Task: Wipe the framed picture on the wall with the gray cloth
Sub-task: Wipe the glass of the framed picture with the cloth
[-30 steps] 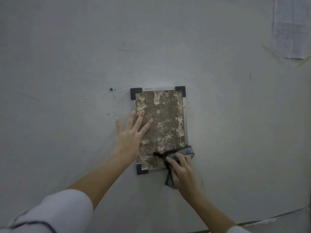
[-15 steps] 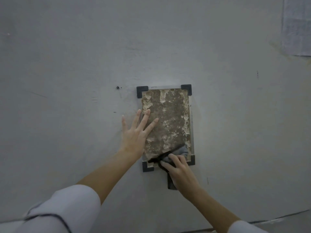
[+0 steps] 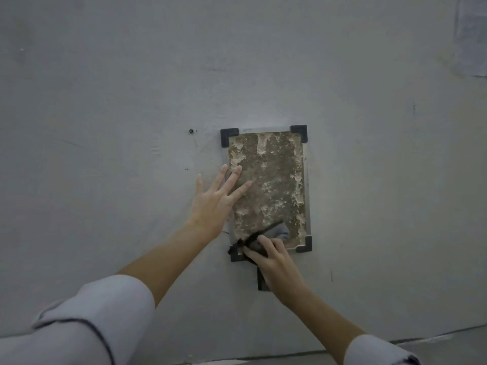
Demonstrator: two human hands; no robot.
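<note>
Head view, right hand (image 3: 274, 262) pinching gray cloth (image 3: 278, 233), shifted leftward, left hand (image 3: 213, 204) spread.

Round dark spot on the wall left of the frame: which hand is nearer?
Left. The left hand lies flat just below the dark spot, fingers spread over the framed picture's left edge. The right hand grips the gray cloth at the frame's bottom-left corner, farther off.

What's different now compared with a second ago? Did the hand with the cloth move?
The right hand, gripping the gray cloth, slid left along the bottom of the framed picture. The cloth earlier covered the lower right corner bracket, which now shows, and it now sits near the lower left corner. Nothing was let go. The left hand stayed flat on the picture's left side.
</note>
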